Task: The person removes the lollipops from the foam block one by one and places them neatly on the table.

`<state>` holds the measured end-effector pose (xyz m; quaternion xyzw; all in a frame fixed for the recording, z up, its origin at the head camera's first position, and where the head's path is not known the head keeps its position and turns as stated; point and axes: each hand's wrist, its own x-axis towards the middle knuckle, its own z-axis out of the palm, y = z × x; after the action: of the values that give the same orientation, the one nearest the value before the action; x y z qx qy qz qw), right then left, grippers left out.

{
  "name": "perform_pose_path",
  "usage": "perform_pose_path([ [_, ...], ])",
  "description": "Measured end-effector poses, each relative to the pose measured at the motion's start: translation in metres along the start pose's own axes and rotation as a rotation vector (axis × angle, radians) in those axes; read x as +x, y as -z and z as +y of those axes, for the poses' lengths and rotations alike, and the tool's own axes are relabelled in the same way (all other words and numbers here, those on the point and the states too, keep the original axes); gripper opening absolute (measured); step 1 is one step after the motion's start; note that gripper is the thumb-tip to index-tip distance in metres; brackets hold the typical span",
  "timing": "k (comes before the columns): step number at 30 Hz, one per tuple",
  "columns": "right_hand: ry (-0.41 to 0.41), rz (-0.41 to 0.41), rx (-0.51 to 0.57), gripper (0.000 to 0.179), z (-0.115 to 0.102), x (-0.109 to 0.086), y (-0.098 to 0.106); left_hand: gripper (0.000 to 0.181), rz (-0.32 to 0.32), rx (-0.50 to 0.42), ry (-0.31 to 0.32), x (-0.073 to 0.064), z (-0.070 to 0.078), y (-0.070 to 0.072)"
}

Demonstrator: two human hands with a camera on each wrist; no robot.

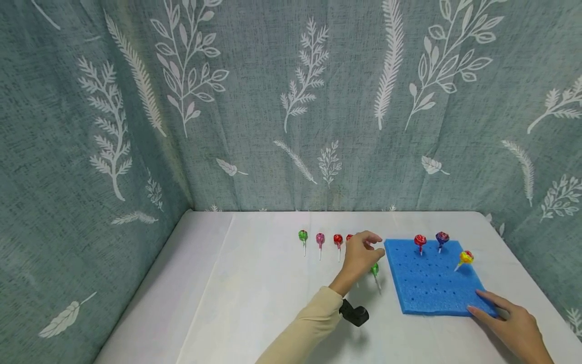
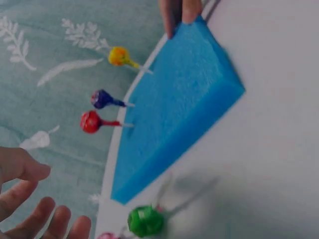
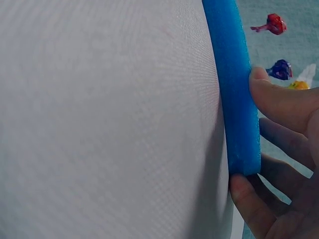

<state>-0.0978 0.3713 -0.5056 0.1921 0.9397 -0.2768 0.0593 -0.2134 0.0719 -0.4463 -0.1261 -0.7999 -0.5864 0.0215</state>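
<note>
Foam board (image 1: 427,302) needs steady, light pressure: my right grip (image 1: 516,323) pinches its near-right corner; left of it, my left grip (image 1: 359,255) is empty, fingers parted.

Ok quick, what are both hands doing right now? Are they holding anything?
Left hand: open, holding nothing.
Right hand: closed on the blue foam board, gripping it by its near right corner.
</note>
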Motion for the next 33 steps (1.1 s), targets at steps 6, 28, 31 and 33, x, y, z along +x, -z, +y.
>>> perform_pose_path([
  [6,0.041,0.020,-0.006,0.093,0.001,-0.001,0.000,0.016,-0.004,-0.027,0.027,0.002,0.009,-0.016],
  [28,0.106,0.043,0.004,0.089,-0.001,-0.004,0.009,0.019,0.101,-0.125,0.003,0.011,0.024,-0.077],
  [31,0.104,0.028,0.004,0.088,-0.002,-0.004,0.010,0.019,0.115,-0.147,0.002,0.012,0.023,-0.084],
  [33,0.105,0.033,0.003,0.088,-0.003,-0.005,0.009,0.020,0.122,-0.143,0.000,0.012,0.023,-0.089],
])
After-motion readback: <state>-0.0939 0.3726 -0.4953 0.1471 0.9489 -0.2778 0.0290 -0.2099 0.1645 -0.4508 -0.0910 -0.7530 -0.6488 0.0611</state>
